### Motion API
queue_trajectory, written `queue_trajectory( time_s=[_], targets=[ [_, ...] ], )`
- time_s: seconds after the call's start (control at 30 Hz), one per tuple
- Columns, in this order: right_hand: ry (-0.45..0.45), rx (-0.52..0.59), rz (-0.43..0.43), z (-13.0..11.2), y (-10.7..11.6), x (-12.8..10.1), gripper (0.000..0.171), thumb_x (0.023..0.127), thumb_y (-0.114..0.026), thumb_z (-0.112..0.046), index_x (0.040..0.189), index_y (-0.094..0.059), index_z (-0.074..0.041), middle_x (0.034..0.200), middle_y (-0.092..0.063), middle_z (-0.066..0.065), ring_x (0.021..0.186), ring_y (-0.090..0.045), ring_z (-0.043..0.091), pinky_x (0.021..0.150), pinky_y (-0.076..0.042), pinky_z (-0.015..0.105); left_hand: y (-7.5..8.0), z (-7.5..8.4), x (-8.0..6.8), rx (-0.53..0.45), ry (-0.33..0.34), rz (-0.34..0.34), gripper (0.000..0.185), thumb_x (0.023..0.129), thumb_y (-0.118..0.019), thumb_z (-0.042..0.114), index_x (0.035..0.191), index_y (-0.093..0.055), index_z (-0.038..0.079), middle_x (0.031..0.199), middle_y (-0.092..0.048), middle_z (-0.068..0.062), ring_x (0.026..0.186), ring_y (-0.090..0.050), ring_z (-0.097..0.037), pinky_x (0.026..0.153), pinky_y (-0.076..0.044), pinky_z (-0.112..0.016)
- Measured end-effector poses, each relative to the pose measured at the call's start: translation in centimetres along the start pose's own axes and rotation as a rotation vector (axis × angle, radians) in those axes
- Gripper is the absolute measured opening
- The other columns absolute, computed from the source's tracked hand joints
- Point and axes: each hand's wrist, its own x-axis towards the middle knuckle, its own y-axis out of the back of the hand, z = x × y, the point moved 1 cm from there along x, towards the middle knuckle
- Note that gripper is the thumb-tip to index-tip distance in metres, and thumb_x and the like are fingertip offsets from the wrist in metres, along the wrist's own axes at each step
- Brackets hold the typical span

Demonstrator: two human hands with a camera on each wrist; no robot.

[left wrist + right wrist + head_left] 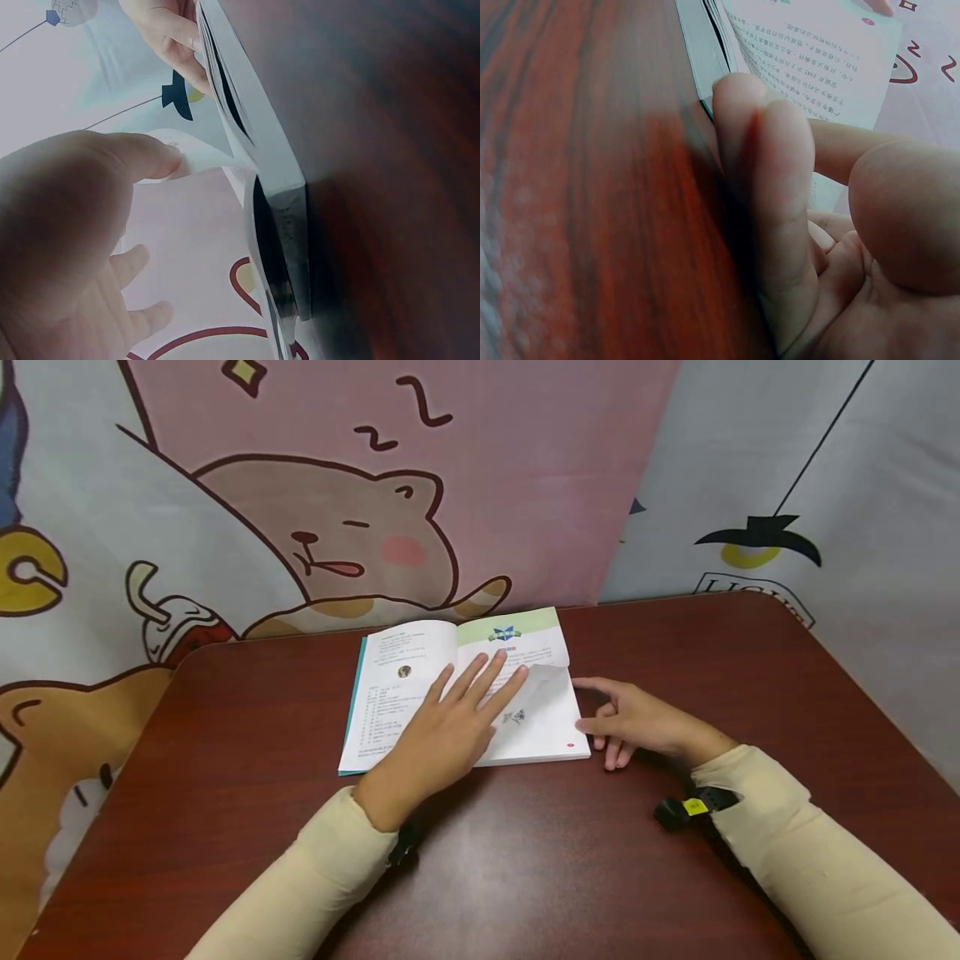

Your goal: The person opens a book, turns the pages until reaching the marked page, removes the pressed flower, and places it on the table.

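Note:
An open book (397,693) with printed pages lies on the table. My left hand (442,727) is over its middle, fingers straight and spread. Its thumb lies against a lifted, curving page (551,685) on the right side. In the left wrist view, the left thumb (154,157) meets that pale sheet. My right hand (648,722) is at the book's right edge, with index finger and thumb tips right at the page edges and the other fingers bent beneath. In the right wrist view, two fingertips of the right hand (780,202) stand beside the page stack (705,52).
The reddish-brown table (480,868) extends around the book on all sides. Behind it hangs a cloth backdrop (525,477) with a cartoon sleeping bear and a lamp drawing. A small black camera (675,812) is strapped to the right wrist, and another black device (405,845) sits at the left.

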Motion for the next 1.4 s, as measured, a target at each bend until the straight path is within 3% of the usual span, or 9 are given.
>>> queue_trajectory(
  time_s=[0.37, 0.6, 0.7, 0.9, 1.03, 1.2, 1.4],
  targets=[
    [0.002, 0.014, 0.0, -0.05, -0.03, 0.04, 0.081, 0.096, -0.067, -0.019, 0.159, -0.017, -0.014, 0.072, -0.06, 0.012, 0.051, -0.068, 0.024, 0.05, -0.058, 0.043, -0.03, -0.09, 0.07, -0.017, -0.045, 0.054, 0.077, 0.096, -0.06, 0.016, 0.161, -0.021, 0.028, 0.17, -0.005, -0.011, 0.157, -0.004, -0.033, 0.126, -0.012, -0.048],
    [0.004, 0.017, -0.006, -0.11, 0.01, -0.06, 0.08, 0.096, -0.067, -0.018, 0.159, -0.017, -0.014, 0.073, -0.061, 0.011, 0.052, -0.069, 0.024, 0.051, -0.058, 0.043, 0.13, -0.12, 0.09, -0.02, -0.088, 0.072, 0.053, 0.095, -0.054, 0.002, 0.141, -0.058, 0.029, 0.169, -0.013, -0.01, 0.156, -0.004, -0.036, 0.126, -0.014, -0.049],
    [0.002, 0.018, -0.009, -0.13, -0.01, -0.1, 0.08, 0.096, -0.067, -0.018, 0.159, -0.017, -0.014, 0.073, -0.061, 0.011, 0.052, -0.069, 0.024, 0.051, -0.058, 0.043, 0.14, -0.15, 0.06, -0.02, -0.099, 0.062, 0.048, 0.095, -0.055, 0.002, 0.134, -0.065, 0.027, 0.168, -0.018, -0.009, 0.156, -0.005, -0.035, 0.126, -0.014, -0.048],
    [-0.004, 0.01, -0.007, 0.03, 0.02, 0.04, 0.08, 0.097, -0.067, -0.019, 0.159, -0.017, -0.014, 0.073, -0.061, 0.012, 0.052, -0.069, 0.025, 0.051, -0.058, 0.043, -0.01, -0.21, -0.03, 0.009, -0.107, 0.054, 0.046, 0.095, -0.053, 0.003, 0.135, -0.064, 0.022, 0.165, -0.027, -0.008, 0.156, -0.012, -0.032, 0.126, -0.014, -0.046],
    [0.001, 0.006, -0.004, 0.01, 0.05, 0.11, 0.08, 0.096, -0.067, -0.019, 0.159, -0.018, -0.015, 0.073, -0.061, 0.012, 0.052, -0.069, 0.026, 0.051, -0.058, 0.044, -0.12, -0.41, -0.01, 0.049, -0.072, 0.086, 0.047, 0.091, -0.055, 0.004, 0.134, -0.065, 0.022, 0.164, -0.031, -0.008, 0.154, -0.019, -0.037, 0.125, -0.014, -0.051],
    [0.004, 0.005, -0.008, -0.03, 0.03, 0.16, 0.079, 0.096, -0.067, -0.02, 0.159, -0.018, -0.015, 0.073, -0.061, 0.012, 0.052, -0.069, 0.026, 0.052, -0.058, 0.045, -0.29, -0.53, -0.11, 0.053, -0.023, 0.069, 0.047, 0.091, -0.056, 0.006, 0.135, -0.064, 0.022, 0.163, -0.031, -0.01, 0.148, -0.028, -0.046, 0.123, -0.015, -0.058],
    [0.003, 0.008, -0.011, -0.08, -0.01, 0.25, 0.08, 0.096, -0.067, -0.02, 0.159, -0.018, -0.015, 0.074, -0.061, 0.013, 0.052, -0.069, 0.026, 0.051, -0.058, 0.044, -0.34, -0.54, -0.26, 0.048, -0.014, 0.05, 0.05, 0.092, -0.056, 0.009, 0.141, -0.059, 0.02, 0.163, -0.03, -0.013, 0.145, -0.035, -0.044, 0.122, -0.016, -0.059]
  ],
)
